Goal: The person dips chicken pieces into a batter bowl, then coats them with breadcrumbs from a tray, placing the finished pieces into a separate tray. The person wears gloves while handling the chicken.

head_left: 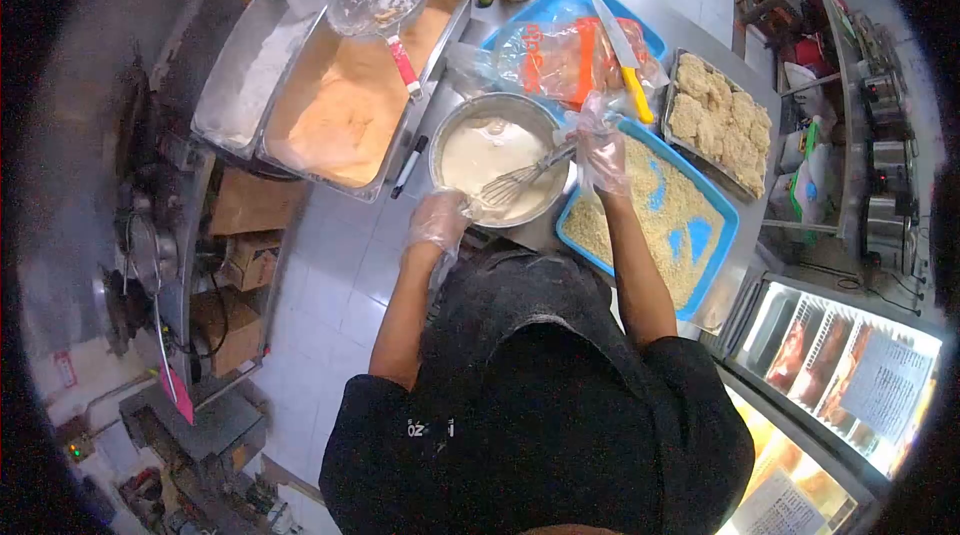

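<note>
My left hand (438,222), in a clear plastic glove, is closed on the near left rim of a round metal bowl (548,122). Pale, creamy batter (482,155) fills the lower part of the bowl. My right hand (602,157), gloved likewise, grips the handle of a whisk (515,183), whose wire end dips into the batter. Right of the bowl lies a blue tray (728,243) of pale crumbs (625,225), below my right hand. Beyond it, a knife (633,85) with a yellow handle rests across a plastic bag (560,60) with orange print.
A deep metal pan of orange-tinted powder (350,105) stands left, with a strainer (380,0) across it. Beside it is a pan of white flour (265,70). A black marker (410,167) lies by the bowl. Crumb-coated pieces (718,115) fill a tray at right.
</note>
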Demonstrator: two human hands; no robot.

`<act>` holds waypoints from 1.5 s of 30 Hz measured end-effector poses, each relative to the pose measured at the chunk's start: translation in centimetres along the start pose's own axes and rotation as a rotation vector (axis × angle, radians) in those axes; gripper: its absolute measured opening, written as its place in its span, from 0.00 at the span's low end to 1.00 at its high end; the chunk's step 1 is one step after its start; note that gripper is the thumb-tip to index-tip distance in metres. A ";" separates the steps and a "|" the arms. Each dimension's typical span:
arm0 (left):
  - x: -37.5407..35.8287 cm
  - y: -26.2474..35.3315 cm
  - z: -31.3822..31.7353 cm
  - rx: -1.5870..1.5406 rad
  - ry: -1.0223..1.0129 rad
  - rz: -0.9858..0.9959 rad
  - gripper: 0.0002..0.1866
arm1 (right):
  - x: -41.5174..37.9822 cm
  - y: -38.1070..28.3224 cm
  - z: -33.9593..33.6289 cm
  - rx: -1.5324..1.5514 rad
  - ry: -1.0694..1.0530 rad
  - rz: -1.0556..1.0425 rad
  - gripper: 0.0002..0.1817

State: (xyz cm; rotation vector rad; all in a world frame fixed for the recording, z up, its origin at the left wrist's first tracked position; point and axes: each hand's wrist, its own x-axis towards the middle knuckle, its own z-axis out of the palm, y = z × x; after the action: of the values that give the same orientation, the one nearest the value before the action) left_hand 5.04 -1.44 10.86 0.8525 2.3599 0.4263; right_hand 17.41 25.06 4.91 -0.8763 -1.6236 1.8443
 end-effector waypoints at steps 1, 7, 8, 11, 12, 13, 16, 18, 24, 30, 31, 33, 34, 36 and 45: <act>0.3 0.1 0.2 0.037 -0.008 -0.024 0.15 | 0.2 -0.4 0.2 -0.027 -0.003 0.009 0.13; 2.0 0.2 1.1 0.076 0.012 -0.075 0.16 | 0.3 -2.1 0.2 -0.058 0.013 0.047 0.11; 2.2 0.4 1.0 0.073 0.022 -0.082 0.17 | 0.5 -2.2 0.0 -0.070 0.041 0.106 0.11; 2.4 1.6 0.6 0.092 0.010 -0.099 0.16 | 0.4 -2.4 -0.5 0.024 0.076 0.186 0.15; 2.4 1.9 0.5 0.061 0.042 -0.090 0.16 | 0.3 -2.5 -0.6 0.077 0.081 0.196 0.17; 2.3 2.2 0.5 0.030 0.070 -0.081 0.16 | 0.1 -2.6 -0.6 0.122 0.082 0.198 0.17; 2.4 2.8 0.4 0.021 0.133 -0.027 0.16 | -0.3 -2.8 -0.9 0.217 0.115 0.195 0.16; 3.0 3.0 0.4 0.006 0.162 -0.012 0.16 | -0.4 -3.0 -1.3 0.231 0.168 0.175 0.12; 2.5 0.9 -0.6 0.001 0.139 0.077 0.17 | -1.4 -2.2 -1.7 0.125 0.118 0.150 0.17; 3.8 1.9 -2.0 0.400 -0.261 0.050 0.18 | -1.1 -0.4 -1.3 0.081 0.144 0.109 0.18; 4.1 1.6 -1.8 0.406 -0.241 0.079 0.18 | -1.2 -0.8 -1.3 0.096 0.144 0.116 0.18; 4.6 1.2 -1.4 0.413 -0.204 0.136 0.18 | -1.7 -1.8 -1.5 0.122 0.142 0.130 0.19; 4.8 1.2 -1.1 0.434 -0.203 0.094 0.19 | -1.9 -2.3 -1.5 0.112 0.155 0.157 0.18; 4.7 2.5 -1.6 0.479 -0.202 0.008 0.20 | -2.0 -3.0 -1.5 0.094 0.179 0.211 0.18; 3.2 2.7 -2.1 0.247 -0.068 0.113 0.15 | -2.4 -3.0 -2.0 0.202 0.209 0.231 0.17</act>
State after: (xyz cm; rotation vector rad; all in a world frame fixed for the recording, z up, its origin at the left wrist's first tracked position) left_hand 3.02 2.53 12.45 1.0991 2.3400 0.1482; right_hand 20.39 24.94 8.08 -1.1611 -1.2277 1.9546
